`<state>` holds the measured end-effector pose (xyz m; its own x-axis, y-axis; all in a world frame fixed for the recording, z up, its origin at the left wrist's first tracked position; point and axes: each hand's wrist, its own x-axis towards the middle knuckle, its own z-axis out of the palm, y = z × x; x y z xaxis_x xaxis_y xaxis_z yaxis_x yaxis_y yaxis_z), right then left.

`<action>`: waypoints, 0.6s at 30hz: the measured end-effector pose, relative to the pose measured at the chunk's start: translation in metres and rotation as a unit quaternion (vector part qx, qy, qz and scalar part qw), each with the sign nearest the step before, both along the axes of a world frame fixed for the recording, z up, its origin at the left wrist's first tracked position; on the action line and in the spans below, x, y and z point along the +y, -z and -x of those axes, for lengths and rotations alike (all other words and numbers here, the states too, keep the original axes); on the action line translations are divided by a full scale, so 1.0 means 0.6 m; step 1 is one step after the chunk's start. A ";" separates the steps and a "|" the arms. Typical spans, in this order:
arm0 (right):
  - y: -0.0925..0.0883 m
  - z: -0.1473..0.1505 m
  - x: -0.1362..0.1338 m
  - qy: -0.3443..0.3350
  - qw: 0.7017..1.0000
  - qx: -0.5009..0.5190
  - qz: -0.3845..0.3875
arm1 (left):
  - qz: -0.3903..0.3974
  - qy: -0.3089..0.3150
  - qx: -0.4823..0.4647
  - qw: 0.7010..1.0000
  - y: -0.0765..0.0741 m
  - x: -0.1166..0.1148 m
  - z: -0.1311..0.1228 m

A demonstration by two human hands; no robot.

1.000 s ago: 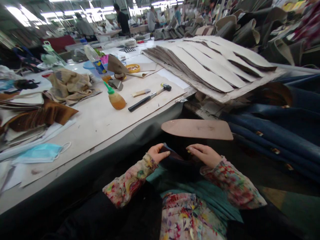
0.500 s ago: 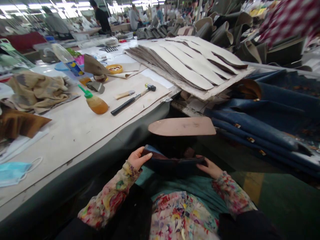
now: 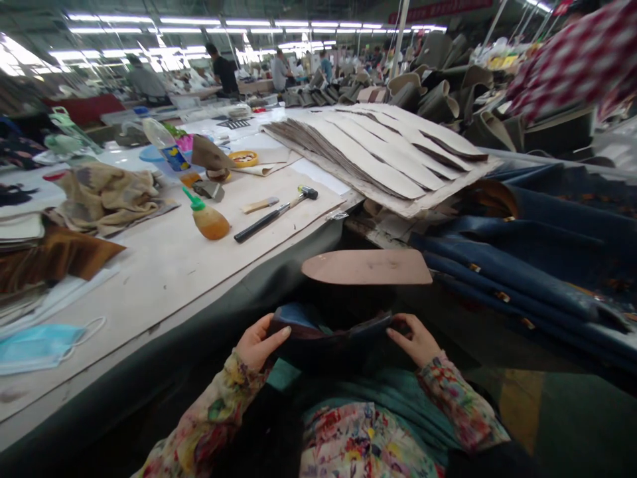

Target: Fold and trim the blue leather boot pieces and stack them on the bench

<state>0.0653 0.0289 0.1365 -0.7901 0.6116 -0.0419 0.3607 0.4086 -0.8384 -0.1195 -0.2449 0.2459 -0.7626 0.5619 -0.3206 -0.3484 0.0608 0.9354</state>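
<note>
Dark blue piece: lower centre of the frame, stretched between both hands (edges curling upward).
Left hand: clamped on its left end, thumb on top.
Right hand: fingers closed on its right end.
Pink board: just above the piece.
Hammer: further up and left, well apart.

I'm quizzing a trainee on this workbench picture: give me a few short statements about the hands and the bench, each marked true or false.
1. The left hand and right hand both grip the dark blue piece. True.
2. The hammer is in the right hand. False: it lies on the table.
3. The amber bottle stands upright. False: it lies on its side.
4. A blue face mask lies on the table at the left. True.
</note>
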 end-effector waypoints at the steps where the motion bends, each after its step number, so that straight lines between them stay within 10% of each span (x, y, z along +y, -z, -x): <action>1: -0.004 0.005 0.001 0.001 1.000 -0.001 -0.016 | 0.001 0.000 -0.001 1.000 -0.009 -0.006 0.000; 11: -0.138 0.073 -0.050 -0.180 0.963 0.110 -0.165 | -0.006 -0.146 0.053 0.988 -0.099 -0.080 -0.005; 18: -0.183 0.110 -0.097 -0.251 0.960 0.108 -0.060 | -0.022 -0.223 0.030 0.974 -0.141 -0.112 -0.008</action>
<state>-0.0006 -0.0294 0.2463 -0.9688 0.1410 0.2036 -0.0848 0.5833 -0.8078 -0.1145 -0.3124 0.3307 -0.9508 0.1826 -0.2505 -0.2751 -0.1249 0.9533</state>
